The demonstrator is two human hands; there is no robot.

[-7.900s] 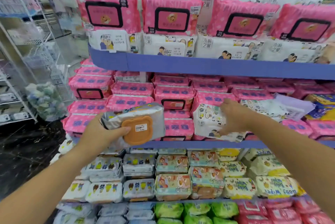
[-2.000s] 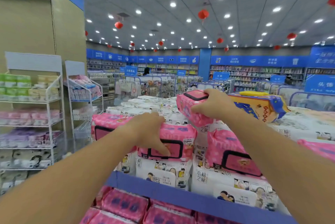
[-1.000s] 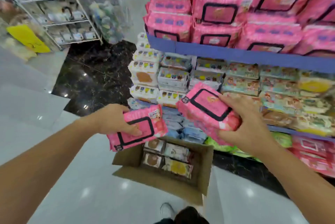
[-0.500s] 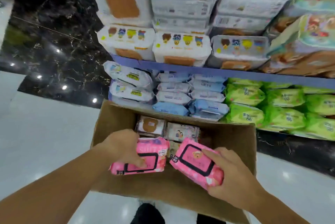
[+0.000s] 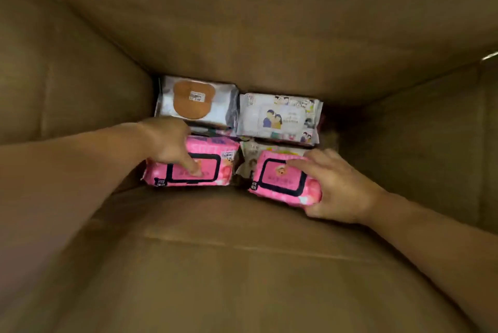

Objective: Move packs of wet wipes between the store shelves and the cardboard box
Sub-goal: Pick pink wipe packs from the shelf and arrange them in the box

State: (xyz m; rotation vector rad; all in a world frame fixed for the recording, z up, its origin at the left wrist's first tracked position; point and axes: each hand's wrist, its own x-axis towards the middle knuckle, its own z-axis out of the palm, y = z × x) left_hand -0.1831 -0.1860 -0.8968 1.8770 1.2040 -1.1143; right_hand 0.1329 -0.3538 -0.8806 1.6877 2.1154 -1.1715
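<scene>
Looking straight down into a deep cardboard box (image 5: 242, 36), two pink packs of wet wipes with black-framed lids lie side by side along the near edge of its floor. The left pink pack (image 5: 213, 164) lies flat, lid up; the left hand (image 5: 167, 141) holds it, with one digit pressed on the lid and the rest of the hand wrapped over its left end. The right pink pack (image 5: 280, 180) is tilted and rests on a pale pack (image 5: 250, 156) that is mostly hidden; the right hand (image 5: 339, 187) grips it from its right end, thumb across the top. Behind them, against the far wall, lie a silver pack (image 5: 194, 101) with a brown bear-shaped lid in the far left corner, and just beside it a white pack (image 5: 277, 117) printed with a cartoon couple.
</scene>
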